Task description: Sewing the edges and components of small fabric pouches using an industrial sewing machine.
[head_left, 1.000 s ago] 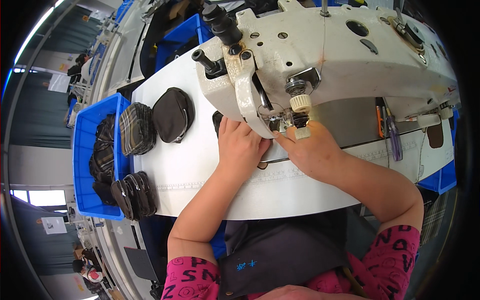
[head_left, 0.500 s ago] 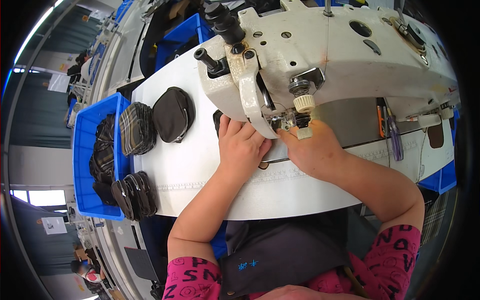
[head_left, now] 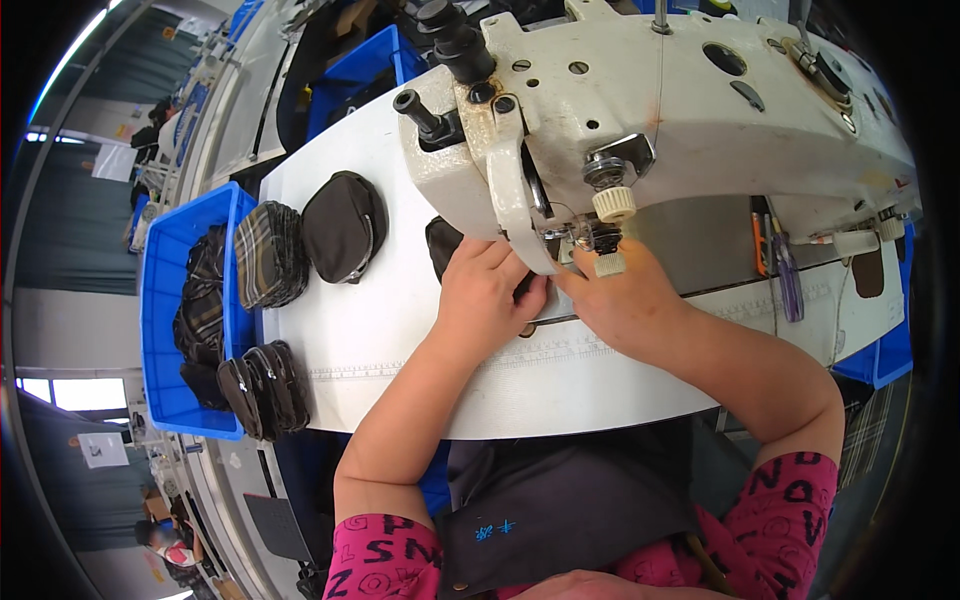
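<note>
A white sewing machine (head_left: 590, 90) reaches over the table, its needle area between my hands. My left hand (head_left: 485, 297) is closed with bent fingers on a black fabric pouch (head_left: 441, 244). The pouch's left end sticks out past my fingers, and a dark bit shows by my thumb; the rest is hidden under the hand and machine head. My right hand (head_left: 635, 300) is closed on the other side of the needle area, thumb pointing left toward it. The tension knobs (head_left: 613, 205) cover part of its fingers, so what they hold is hidden.
Left on the white table (head_left: 390, 400) lie a dark rounded pouch (head_left: 342, 228), a plaid stack (head_left: 270, 255) and several zipped pouches (head_left: 262, 388). A blue bin (head_left: 160, 330) of plaid pieces stands beside them. Purple-handled scissors or snips (head_left: 790, 290) lie under the machine arm.
More of the black pouch shows to the left of my left hand, whose fingers have shifted slightly. My right hand stays by the needle area. The whole view has shifted a little.
</note>
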{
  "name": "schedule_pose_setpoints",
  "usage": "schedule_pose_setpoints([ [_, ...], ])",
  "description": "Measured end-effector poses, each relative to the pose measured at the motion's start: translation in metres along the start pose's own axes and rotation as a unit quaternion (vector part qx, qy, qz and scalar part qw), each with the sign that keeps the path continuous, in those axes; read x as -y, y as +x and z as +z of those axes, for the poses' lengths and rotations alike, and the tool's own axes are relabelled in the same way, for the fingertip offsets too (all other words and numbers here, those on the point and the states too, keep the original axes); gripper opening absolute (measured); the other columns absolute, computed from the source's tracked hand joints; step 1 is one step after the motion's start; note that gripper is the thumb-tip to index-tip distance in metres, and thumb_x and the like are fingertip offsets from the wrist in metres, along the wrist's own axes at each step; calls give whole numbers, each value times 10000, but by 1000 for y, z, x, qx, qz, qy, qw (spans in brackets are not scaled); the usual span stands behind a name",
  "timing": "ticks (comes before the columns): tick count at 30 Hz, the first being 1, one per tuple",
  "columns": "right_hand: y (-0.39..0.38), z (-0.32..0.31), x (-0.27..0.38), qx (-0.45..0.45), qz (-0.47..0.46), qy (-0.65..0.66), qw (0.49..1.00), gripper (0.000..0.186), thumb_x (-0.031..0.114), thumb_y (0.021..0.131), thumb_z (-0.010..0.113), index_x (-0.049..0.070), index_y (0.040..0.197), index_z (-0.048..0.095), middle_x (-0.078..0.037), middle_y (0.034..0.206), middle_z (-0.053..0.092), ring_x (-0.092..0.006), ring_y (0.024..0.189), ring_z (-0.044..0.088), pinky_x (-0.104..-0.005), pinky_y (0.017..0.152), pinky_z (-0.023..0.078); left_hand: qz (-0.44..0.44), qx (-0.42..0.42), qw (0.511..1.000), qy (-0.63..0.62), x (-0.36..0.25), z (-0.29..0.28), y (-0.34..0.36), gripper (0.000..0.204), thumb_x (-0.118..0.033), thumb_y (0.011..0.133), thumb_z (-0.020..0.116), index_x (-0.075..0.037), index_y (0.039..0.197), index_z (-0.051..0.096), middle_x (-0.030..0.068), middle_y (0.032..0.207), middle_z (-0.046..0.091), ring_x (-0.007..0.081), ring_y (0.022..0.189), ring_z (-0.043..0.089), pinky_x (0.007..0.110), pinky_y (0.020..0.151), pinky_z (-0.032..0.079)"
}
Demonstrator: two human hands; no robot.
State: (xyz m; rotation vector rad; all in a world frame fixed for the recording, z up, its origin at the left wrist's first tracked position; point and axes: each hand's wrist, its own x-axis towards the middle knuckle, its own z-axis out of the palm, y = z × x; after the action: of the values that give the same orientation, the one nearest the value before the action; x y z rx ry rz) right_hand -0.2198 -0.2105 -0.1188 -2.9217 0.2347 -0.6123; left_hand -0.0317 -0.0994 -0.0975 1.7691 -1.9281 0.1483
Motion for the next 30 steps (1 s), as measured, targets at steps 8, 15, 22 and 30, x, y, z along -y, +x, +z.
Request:
schedule_pose_setpoints([
  [8, -2, -4, 2, 25, -7, 22, 999, 338, 144, 802, 741, 45, 1125, 722, -63, 742, 667, -270, 786, 664, -415, 714, 505, 20, 1, 1000, 8, 2, -2, 1, 227, -76, 779, 796, -119, 1002, 804, 27, 988, 734, 231, 915, 684, 381, 812, 511],
  [15, -4, -13, 5, 54, 2, 20, 998, 416, 168, 830, 735, -2, 1209, 728, -68, 741, 673, -268, 769, 659, -381, 681, 521, 48, -14, 999, -9, 7, 6, 1, 245, -53, 770, 813, -145, 997, 794, 16, 970, 730, 241, 870, 690, 383, 769, 517],
  [22, -5, -17, 9, 59, 19, -7, 998, 474, 168, 801, 753, -22, 1234, 721, -65, 738, 666, -268, 762, 650, -395, 656, 519, -1, 22, 998, -62, 11, 2, -1, 293, -69, 706, 821, -127, 993, 806, 0, 1043, 740, 266, 1080, 652, 438, 1016, 503],
  [30, -2, -18, 8, 29, 3, -17, 999, 454, 119, 785, 743, -22, 1215, 714, -72, 753, 663, -272, 712, 650, -398, 602, 512, 22, 5, 998, -51, 9, 4, 0, 277, -66, 709, 819, -134, 977, 803, 0, 1030, 731, 253, 1081, 651, 432, 1014, 504],
])
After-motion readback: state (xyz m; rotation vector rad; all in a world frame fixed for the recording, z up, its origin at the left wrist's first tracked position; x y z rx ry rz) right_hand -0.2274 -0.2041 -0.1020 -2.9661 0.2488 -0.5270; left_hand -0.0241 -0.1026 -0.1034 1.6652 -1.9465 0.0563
